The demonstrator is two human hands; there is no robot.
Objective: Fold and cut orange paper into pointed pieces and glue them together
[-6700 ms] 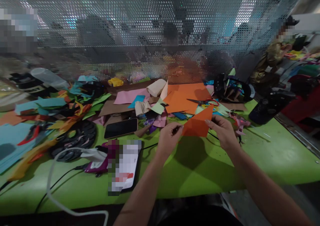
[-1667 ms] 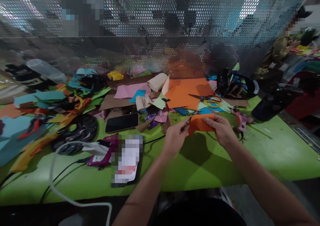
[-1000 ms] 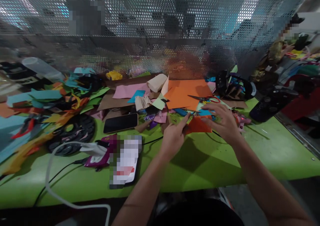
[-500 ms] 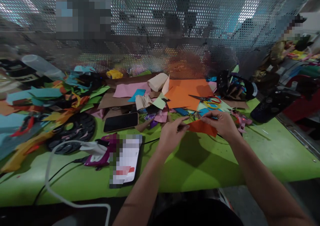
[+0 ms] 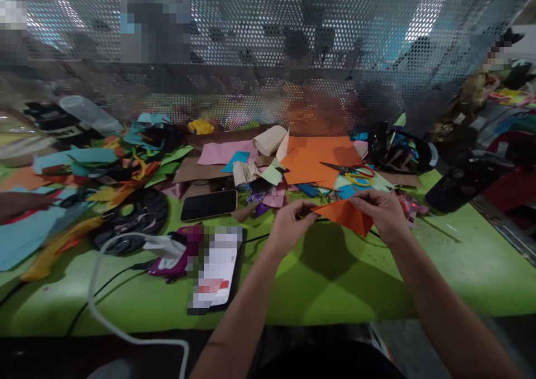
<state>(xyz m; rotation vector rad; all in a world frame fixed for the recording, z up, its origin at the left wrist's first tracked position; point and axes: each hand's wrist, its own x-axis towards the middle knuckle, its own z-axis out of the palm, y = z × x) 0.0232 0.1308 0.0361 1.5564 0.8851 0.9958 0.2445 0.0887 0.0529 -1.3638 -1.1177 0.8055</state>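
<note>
A small piece of orange paper (image 5: 344,214) is held above the green table, with a fold or crease showing on its right part. My left hand (image 5: 291,222) pinches its left corner between thumb and fingers. On the upper right edge, my right hand (image 5: 383,214) grips it with thumb and fingertips. Just behind the paper lie scissors (image 5: 355,172) with red and yellow handles, their blades pointing left. A large orange sheet (image 5: 320,156) is spread behind them. A pink glue gun (image 5: 412,206) with a small red light sits beyond my right hand.
A dark phone (image 5: 209,205) lies left of my hands, near a propped phone with a lit screen (image 5: 221,267) and a purple power strip (image 5: 176,256). A black bottle (image 5: 467,181) lies tilted at right. Another person's hand (image 5: 27,206) reaches in at far left, over blue paper.
The orange paper has opened wider and now shows a pointed, folded shape, still between both hands. At the far left, another person's hand has come into view. My view has shifted slightly left.
</note>
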